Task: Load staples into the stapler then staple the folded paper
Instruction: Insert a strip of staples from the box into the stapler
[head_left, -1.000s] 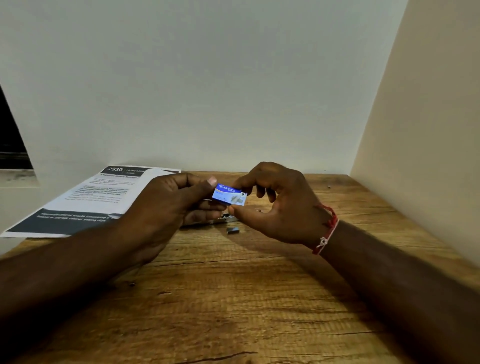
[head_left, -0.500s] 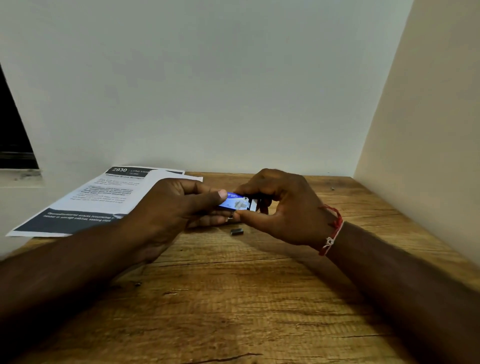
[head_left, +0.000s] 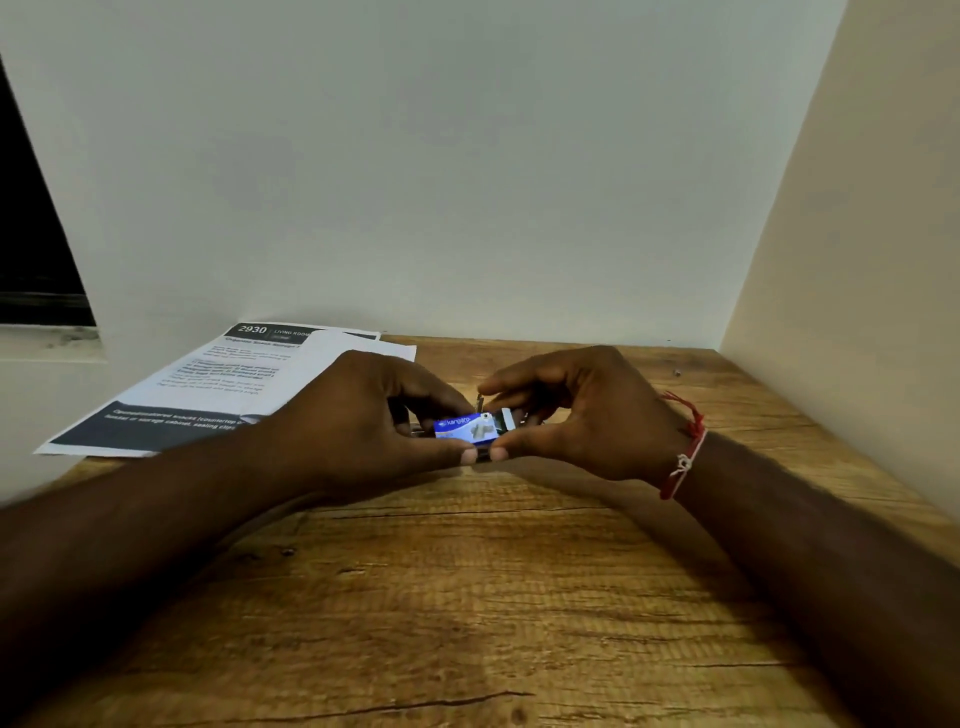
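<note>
A small blue staple box (head_left: 465, 429) with white lettering is held between both hands just above the wooden table (head_left: 467, 597). My left hand (head_left: 363, 421) grips its left end. My right hand (head_left: 582, 410) pinches its right end, where a white inner tray sticks out a little. A thin metal piece shows above the box between my fingers. The folded printed paper (head_left: 218, 389) lies flat at the back left. The stapler is hidden behind my hands; only a dark sliver shows under the box.
A white wall (head_left: 441, 182) rises right behind the table, and a beige side wall (head_left: 857, 312) closes the right side. A dark window opening (head_left: 31, 234) sits at the far left.
Both hands have lowered and closed in around the staple box. The box's right end now shows a white tray slid out. The small dark piece on the table is now covered by my thumbs.
</note>
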